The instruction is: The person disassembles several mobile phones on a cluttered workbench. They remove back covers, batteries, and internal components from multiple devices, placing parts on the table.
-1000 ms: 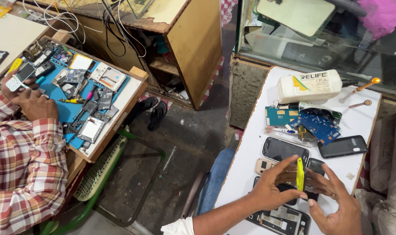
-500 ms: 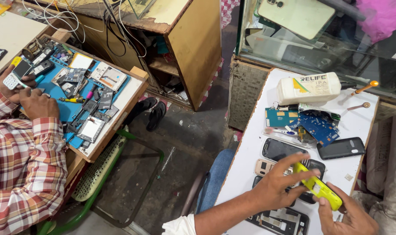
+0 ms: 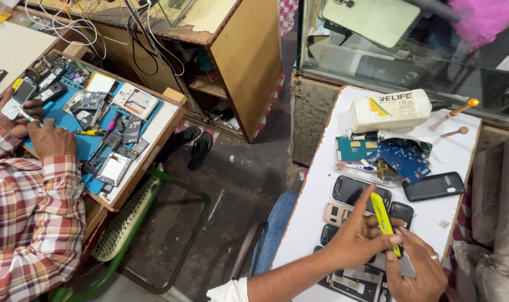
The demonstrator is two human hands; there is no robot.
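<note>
My left hand [image 3: 355,240] and my right hand [image 3: 419,274] meet over the near end of a white table [image 3: 321,168]. Between them is a slim yellow tool [image 3: 382,215], tilted with its upper end pointing away from me. My left thumb and fingers close around its lower part, and my left index finger lies along it. My right fingertips pinch its dark lower tip. Under the hands lie several phones: a dark one [image 3: 352,190], a gold one [image 3: 339,213] and an opened one [image 3: 355,282], partly hidden.
Blue circuit boards [image 3: 400,159], a black phone [image 3: 433,186], a white plastic bottle [image 3: 389,110] and an orange-handled tool [image 3: 461,106] lie farther back. At left, a person in a plaid shirt [image 3: 31,223] works over a blue mat [image 3: 89,145] of phone parts. Sandals [image 3: 193,145] lie on the floor.
The yellow tool went from upright between my hands, to lying low in my right hand, to tilted up with my left hand closed on it. The person at left moved their hands.
</note>
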